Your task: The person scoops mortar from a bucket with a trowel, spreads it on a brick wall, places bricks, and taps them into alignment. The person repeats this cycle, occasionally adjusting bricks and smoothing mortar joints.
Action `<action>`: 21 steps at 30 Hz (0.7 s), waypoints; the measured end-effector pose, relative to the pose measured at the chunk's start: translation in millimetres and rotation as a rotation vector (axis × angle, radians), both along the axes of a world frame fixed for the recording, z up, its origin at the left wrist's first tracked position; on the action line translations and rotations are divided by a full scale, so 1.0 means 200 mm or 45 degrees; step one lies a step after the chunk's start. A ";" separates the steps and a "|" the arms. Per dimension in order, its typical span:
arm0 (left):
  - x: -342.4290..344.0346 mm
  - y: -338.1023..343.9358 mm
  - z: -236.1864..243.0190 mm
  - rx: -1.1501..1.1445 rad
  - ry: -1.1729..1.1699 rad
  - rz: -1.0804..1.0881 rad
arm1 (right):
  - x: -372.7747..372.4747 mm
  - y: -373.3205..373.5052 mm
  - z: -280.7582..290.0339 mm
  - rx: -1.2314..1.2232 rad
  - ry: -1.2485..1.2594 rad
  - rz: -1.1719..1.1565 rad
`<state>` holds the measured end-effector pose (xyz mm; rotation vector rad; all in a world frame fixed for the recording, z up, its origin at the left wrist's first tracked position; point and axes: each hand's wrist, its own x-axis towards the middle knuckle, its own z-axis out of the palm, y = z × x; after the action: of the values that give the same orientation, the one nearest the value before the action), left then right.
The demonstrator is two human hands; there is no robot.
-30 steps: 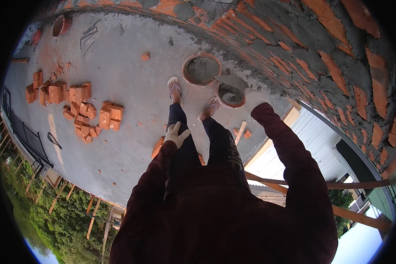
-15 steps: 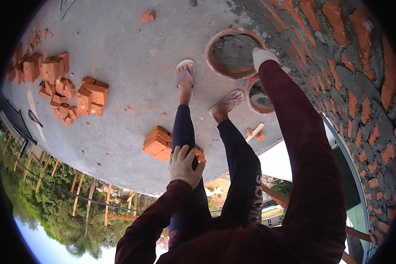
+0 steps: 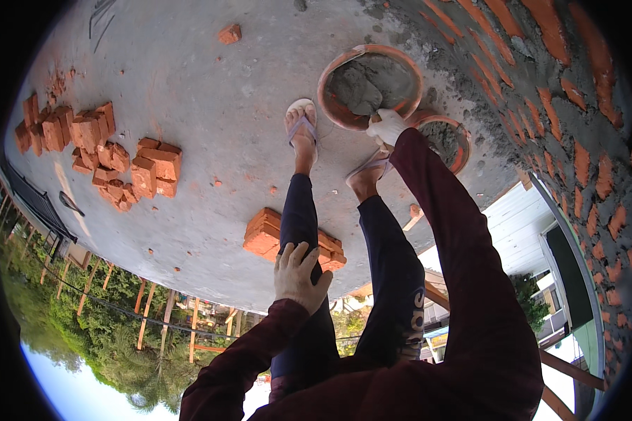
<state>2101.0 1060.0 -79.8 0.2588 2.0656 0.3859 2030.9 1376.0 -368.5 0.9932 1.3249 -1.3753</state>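
Observation:
My gloved right hand (image 3: 387, 128) is closed on the handle of a trowel (image 3: 359, 96), whose mortar-coated blade lies in a round pan of grey mortar (image 3: 324, 88) at the upper right. A second mortar pan (image 3: 458, 161) stands just below it, partly hidden by my right hand and sleeve. My gloved left hand (image 3: 296, 277) rests open on my left leg (image 3: 298, 210), its fingers spread over the knee. My feet are in sandals (image 3: 302, 126) on the concrete floor (image 3: 211, 105), beside the pans.
A brick wall (image 3: 590, 98) with rough mortar joints runs along the right. Loose and stacked bricks (image 3: 151, 172) lie on the left, with another stack (image 3: 263, 231) behind my left leg. A wooden strip (image 3: 413, 222) lies near my right foot. A black railing (image 3: 35, 207) lines the far left edge.
My right hand has moved from the smaller pan to the larger one, then down and left to its near rim, with the trowel. The view has shifted; my left hand stays on my leg.

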 end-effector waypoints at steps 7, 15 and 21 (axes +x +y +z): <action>0.05 0.01 0.00 -0.008 -0.001 -0.050 | 0.06 -0.07 0.09 -0.096 0.138 -0.422; 0.03 0.03 0.00 -0.003 0.077 -0.087 | 0.26 0.05 0.26 -0.019 0.352 -0.367; 0.02 0.06 0.01 -0.007 0.223 -0.087 | 0.41 0.28 1.46 -0.105 0.460 -0.387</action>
<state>2105.3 1072.3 -77.2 0.3701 2.2227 0.3255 2112.3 1431.8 -76.8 0.9469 1.4017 -1.8951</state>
